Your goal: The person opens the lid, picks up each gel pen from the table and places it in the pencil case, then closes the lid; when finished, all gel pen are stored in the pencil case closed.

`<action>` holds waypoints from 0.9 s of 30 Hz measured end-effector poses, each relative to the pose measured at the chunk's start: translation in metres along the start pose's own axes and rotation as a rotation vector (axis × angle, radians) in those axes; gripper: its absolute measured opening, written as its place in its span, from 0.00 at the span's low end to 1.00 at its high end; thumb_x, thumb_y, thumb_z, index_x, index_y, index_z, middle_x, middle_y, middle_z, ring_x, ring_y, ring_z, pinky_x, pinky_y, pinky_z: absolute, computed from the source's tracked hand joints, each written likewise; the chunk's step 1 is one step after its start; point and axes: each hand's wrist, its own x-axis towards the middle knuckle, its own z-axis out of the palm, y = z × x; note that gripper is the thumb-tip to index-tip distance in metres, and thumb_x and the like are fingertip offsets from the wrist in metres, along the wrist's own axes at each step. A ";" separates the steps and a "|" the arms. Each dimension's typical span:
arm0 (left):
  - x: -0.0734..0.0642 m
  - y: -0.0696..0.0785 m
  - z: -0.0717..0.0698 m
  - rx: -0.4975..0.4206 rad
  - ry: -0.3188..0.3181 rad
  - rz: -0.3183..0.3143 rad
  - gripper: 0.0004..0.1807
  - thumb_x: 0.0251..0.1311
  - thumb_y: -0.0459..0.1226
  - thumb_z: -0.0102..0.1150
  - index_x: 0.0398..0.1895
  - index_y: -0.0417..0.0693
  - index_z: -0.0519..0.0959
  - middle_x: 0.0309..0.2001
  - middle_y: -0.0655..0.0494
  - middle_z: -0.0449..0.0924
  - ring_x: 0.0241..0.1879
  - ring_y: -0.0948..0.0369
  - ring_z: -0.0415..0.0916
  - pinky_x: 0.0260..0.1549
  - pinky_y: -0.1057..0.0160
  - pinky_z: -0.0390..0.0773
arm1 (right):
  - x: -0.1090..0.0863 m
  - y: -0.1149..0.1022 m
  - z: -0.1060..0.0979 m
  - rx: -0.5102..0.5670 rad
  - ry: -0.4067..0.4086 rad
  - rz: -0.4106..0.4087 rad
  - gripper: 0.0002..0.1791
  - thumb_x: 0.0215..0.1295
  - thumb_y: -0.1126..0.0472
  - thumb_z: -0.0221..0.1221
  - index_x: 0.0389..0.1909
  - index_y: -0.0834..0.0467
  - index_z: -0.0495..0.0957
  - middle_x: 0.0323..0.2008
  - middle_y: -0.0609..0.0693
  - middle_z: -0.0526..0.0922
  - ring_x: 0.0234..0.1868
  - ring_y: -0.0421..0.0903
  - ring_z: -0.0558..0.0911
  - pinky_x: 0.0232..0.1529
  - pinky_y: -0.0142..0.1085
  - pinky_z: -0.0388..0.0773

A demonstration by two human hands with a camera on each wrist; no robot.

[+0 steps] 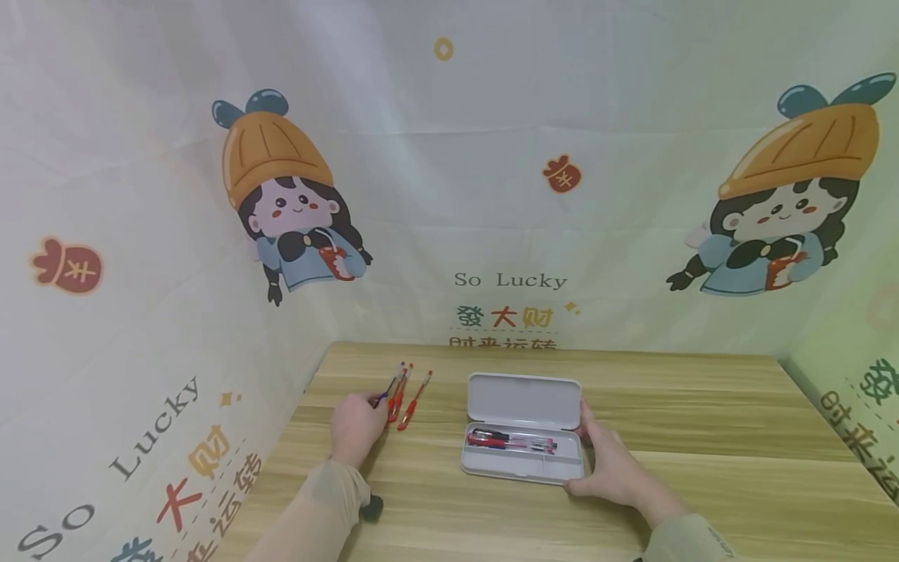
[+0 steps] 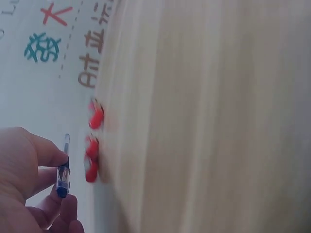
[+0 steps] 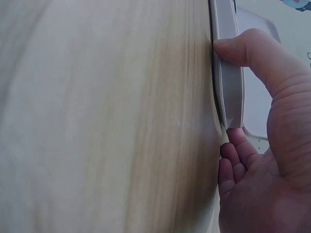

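Note:
My left hand pinches a blue pen between thumb and fingers at the left of the table. Right beside it lie several red pens, their red grips toward me in the head view. A light grey pencil case stands with its lid raised at the middle of the table. Inside its long compartment are several pens, red and black. My right hand holds the case's right end, with the thumb on the front wall and the other fingers round the side, partly hidden.
The wood-grain table runs back to a printed cloth backdrop on the far side and both flanks. A small dark object shows at the left cuff.

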 end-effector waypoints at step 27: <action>-0.046 0.098 -0.004 -0.164 -0.052 0.393 0.10 0.70 0.39 0.71 0.51 0.54 0.93 0.49 0.51 0.90 0.48 0.54 0.85 0.48 0.51 0.86 | -0.001 -0.002 -0.002 -0.005 -0.004 -0.004 0.86 0.38 0.52 0.86 0.88 0.68 0.35 0.68 0.63 0.82 0.72 0.68 0.71 0.78 0.73 0.64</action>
